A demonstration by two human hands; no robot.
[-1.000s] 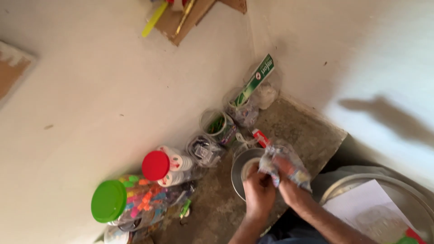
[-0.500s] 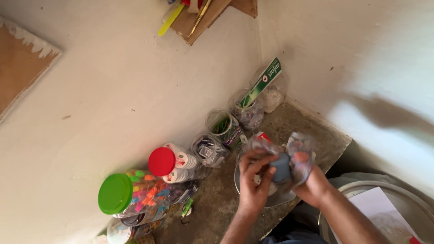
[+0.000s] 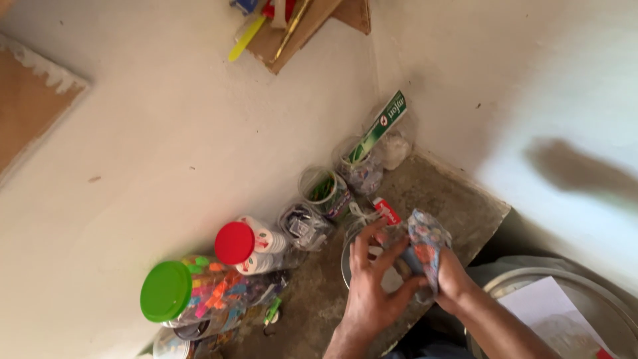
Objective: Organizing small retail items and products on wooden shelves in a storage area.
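Crinkled clear plastic packet with blue and red print (image 3: 425, 242) sits at lower centre of the frame, pinched in our right hand (image 3: 446, 279); our left hand (image 3: 375, 286) spreads its fingers wide against it. Beneath, a round steel bowl (image 3: 349, 256) is mostly hidden. Since half a second ago, our left fingers have opened.
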